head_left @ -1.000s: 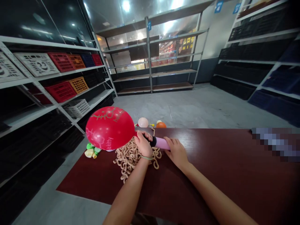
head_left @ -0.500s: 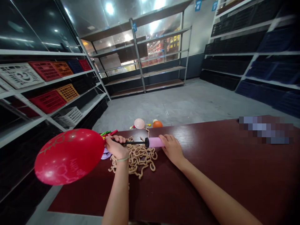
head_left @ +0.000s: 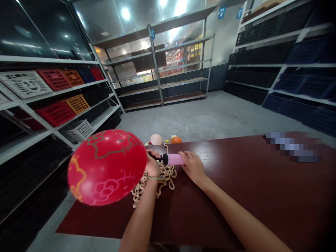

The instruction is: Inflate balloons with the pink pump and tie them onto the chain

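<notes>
A balloon pump lies level over the table, its pink barrel (head_left: pixel 175 159) wrapped by the fingers of my right hand (head_left: pixel 194 168). My left hand (head_left: pixel 153 164) is closed around the pump's black handle end, close against the barrel's black cap (head_left: pixel 165 159). From that end a large inflated red balloon (head_left: pixel 107 167) with printed outlines sticks out to the left. Its neck is hidden behind my left hand. Below both hands a heap of twisted beige cord-like strands (head_left: pixel 166 176) rests on the table, partly covered by my left forearm.
The dark red table (head_left: pixel 236 182) fills the foreground, with a blurred-out item (head_left: pixel 292 146) at its right. Past the far edge show a pale pink balloon (head_left: pixel 156 139) and an orange balloon (head_left: pixel 176 140). Shelves with crates (head_left: pixel 55 113) stand left; more racks stand behind and right.
My left hand has moved right, pushing the black rod into the barrel, and the red balloon has come along with it. The balloon now covers the colourful items at left. My right hand stays put.
</notes>
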`<action>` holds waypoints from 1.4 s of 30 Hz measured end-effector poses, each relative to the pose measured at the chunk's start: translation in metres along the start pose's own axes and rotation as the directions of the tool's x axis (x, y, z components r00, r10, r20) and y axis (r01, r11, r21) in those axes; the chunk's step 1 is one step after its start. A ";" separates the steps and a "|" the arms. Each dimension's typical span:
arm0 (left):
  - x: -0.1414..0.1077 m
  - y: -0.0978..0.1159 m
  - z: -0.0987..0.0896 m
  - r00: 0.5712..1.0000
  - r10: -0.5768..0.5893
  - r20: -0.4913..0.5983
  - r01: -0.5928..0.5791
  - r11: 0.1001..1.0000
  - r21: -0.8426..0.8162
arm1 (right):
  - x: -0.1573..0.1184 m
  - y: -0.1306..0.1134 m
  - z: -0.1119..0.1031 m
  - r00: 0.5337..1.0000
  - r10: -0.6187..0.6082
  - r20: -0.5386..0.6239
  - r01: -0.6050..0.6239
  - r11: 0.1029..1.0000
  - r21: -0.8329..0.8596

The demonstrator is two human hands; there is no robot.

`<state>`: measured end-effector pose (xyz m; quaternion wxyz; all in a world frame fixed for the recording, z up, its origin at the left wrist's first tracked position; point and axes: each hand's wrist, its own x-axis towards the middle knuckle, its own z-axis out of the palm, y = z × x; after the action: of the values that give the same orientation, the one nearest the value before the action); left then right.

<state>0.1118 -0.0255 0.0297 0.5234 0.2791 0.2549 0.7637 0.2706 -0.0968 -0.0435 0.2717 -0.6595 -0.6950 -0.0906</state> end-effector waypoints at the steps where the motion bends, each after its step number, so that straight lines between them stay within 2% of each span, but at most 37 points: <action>1: 0.005 0.010 -0.001 1.000 0.027 -0.015 -0.027 1.000 -0.002 | 0.001 0.001 0.000 1.000 0.008 -0.019 -0.008 1.000 -0.002; 6: 0.030 0.057 -0.002 0.986 0.133 -0.096 -0.127 0.990 0.068 | 0.003 0.005 0.004 0.994 0.066 -0.083 -0.067 0.998 -0.002; 9: 0.039 0.062 0.000 0.980 0.148 -0.131 -0.139 0.987 0.079 | 0.002 0.004 0.007 0.997 0.049 -0.065 -0.049 0.999 -0.001; 12: 0.036 0.041 0.009 0.979 0.126 -0.163 -0.113 0.990 0.086 | 0.001 0.004 0.007 0.992 0.089 -0.087 -0.091 0.996 -0.019; 18: 0.006 -0.035 0.026 0.996 -0.018 -0.091 0.027 0.994 0.103 | 0.000 0.004 0.003 0.980 0.182 -0.085 -0.185 0.982 -0.029; 21: 0.007 -0.046 0.023 0.995 -0.055 -0.080 0.063 0.993 0.103 | 0.002 0.003 0.001 0.983 0.172 -0.056 -0.174 0.984 -0.035; 24: 0.015 -0.023 0.019 0.995 -0.037 -0.097 0.046 0.995 0.091 | 0.004 0.001 0.002 0.995 0.095 -0.023 -0.096 0.995 -0.022; 30: 0.016 0.058 0.026 0.976 0.211 -0.046 -0.209 0.977 0.050 | 0.003 0.003 0.004 0.989 0.103 -0.102 -0.095 0.993 0.074; 33: 0.020 0.069 0.029 0.975 0.221 -0.020 -0.220 0.975 0.043 | 0.002 0.002 0.004 0.990 0.102 -0.096 -0.093 0.991 0.094; 35: 0.023 0.060 0.031 0.985 0.171 -0.032 -0.169 0.984 0.047 | 0.002 0.001 0.004 0.988 0.119 -0.095 -0.111 0.991 0.080; 38: 0.017 0.031 0.039 0.992 0.111 -0.058 -0.108 0.992 0.059 | 0.001 -0.001 0.003 0.984 0.142 -0.104 -0.134 0.988 0.077; 42: -0.005 -0.017 0.053 0.999 0.018 0.030 -0.021 0.995 0.102 | 0.000 0.002 0.001 0.976 0.189 -0.109 -0.174 0.976 0.134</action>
<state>0.1607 -0.0192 0.0549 0.5045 0.3191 0.2836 0.7505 0.2718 -0.0962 -0.0447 0.3608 -0.6955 -0.6183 -0.0621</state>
